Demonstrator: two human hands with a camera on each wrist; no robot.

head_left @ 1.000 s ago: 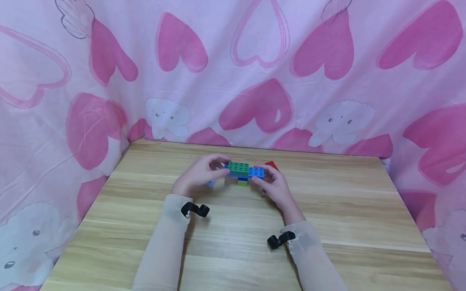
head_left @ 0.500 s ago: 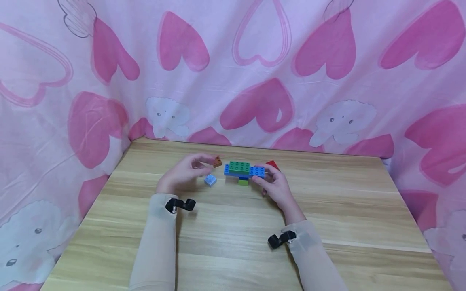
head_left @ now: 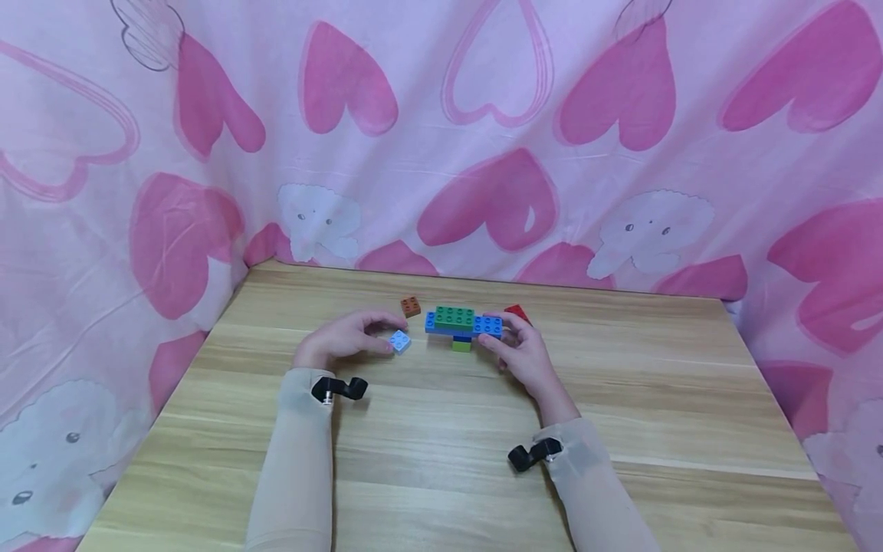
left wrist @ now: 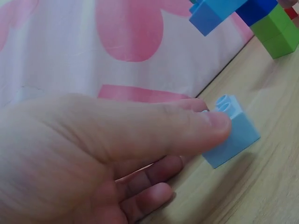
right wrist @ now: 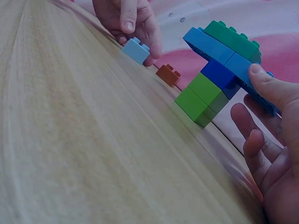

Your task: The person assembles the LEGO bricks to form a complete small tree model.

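A toy-brick build stands on the table: two lime green bricks (right wrist: 201,100) at the bottom, a dark blue brick (right wrist: 218,74) above, blue bricks (head_left: 487,325) lying crosswise, and a green brick (head_left: 454,317) on top. My right hand (head_left: 522,353) pinches the right end of the blue layer between thumb and finger. My left hand (head_left: 350,337) is at a small light blue brick (head_left: 400,342) resting on the table, its thumb overlapping the brick in the left wrist view and a finger behind it. The left fingers are loosely bent, not closed round the brick.
A brown brick (head_left: 410,307) lies beyond the light blue one. Behind my right hand a red brick (head_left: 516,313) shows in part. The wooden table (head_left: 441,460) ends at a pink heart-patterned curtain (head_left: 483,192).
My left hand has let go of the build's left end, moved left, then come down to the light blue brick. The brown brick has come into sight. My right hand keeps its hold.
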